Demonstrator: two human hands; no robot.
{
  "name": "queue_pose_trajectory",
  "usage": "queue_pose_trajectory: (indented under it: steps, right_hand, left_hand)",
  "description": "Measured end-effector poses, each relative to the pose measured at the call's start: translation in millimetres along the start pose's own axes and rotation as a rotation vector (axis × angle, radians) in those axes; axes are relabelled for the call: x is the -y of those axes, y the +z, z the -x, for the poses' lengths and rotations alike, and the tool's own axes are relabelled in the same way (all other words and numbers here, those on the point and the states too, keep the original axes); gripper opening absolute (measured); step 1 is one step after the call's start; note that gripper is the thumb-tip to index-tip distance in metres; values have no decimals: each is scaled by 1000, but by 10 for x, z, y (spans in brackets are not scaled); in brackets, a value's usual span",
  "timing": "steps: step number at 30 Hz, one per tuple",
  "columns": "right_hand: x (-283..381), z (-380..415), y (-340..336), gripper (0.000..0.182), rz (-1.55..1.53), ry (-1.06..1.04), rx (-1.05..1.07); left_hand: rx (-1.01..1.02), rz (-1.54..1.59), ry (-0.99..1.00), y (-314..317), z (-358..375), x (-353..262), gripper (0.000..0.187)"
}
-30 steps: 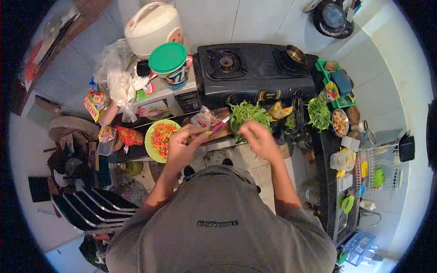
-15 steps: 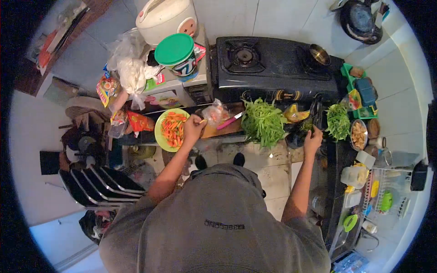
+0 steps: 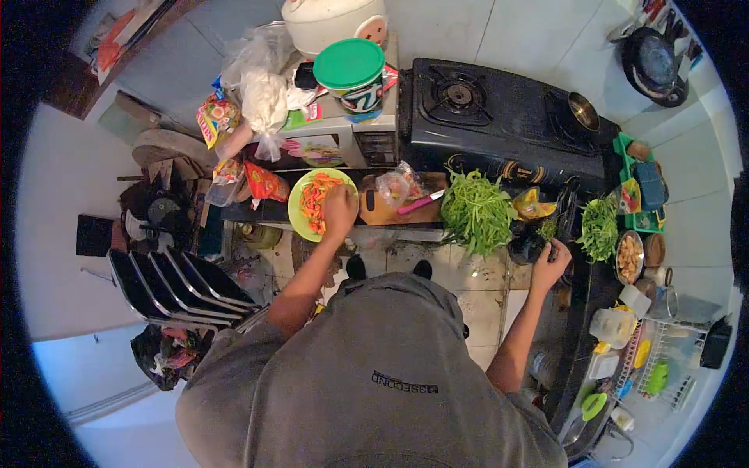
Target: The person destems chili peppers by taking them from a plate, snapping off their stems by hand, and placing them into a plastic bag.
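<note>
My left hand (image 3: 340, 212) is over the right side of a light green plate (image 3: 296, 225) filled with cut red and orange chillies (image 3: 315, 201). Its fingers are curled downward, and whatever is in them is hidden. To the right, my right hand (image 3: 551, 264) pinches the edge of a black plastic bag (image 3: 527, 246) that has some green bits at its opening. Between my hands lie a wooden cutting board (image 3: 378, 209), a clear plastic bag (image 3: 396, 186) with reddish pieces, a pink-handled knife (image 3: 420, 202) and a large heap of leafy greens (image 3: 476, 212).
Behind the counter stands a black gas stove (image 3: 507, 105) with a small metal pan (image 3: 583, 111). A green-lidded tub (image 3: 349, 66) is at back left. More greens (image 3: 599, 228), a bowl of light brown chunks (image 3: 629, 257) and a dish rack (image 3: 663, 351) line the right side.
My left hand has moved from beside the cutting board to over the plate. My right hand stays at the black bag. The whole view has shifted slightly.
</note>
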State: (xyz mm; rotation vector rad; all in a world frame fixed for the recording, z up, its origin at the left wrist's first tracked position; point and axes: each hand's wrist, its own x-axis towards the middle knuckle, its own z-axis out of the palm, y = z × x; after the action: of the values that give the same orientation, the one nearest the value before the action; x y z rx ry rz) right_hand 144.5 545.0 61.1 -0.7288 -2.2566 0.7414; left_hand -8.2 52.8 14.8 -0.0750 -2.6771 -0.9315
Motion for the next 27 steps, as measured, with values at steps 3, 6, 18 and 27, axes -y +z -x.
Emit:
queue_pose_trajectory:
  steps: [3,6,18,27]
  right_hand:
    - [239,52,-35,17,-49,28,48]
    - [492,132,-3,14,-115,51,74]
    - [1116,537,-38,7,-309,-27,79]
    - [2711,839,251,20,-571,-216,533]
  left_hand:
    - [108,-280,40,-154,47,228,21]
    - [161,-411,78,-134,28,239,25]
    - [168,-261,11,-24,-69,130,16]
    - [345,411,196,-904,-155,-1014,15]
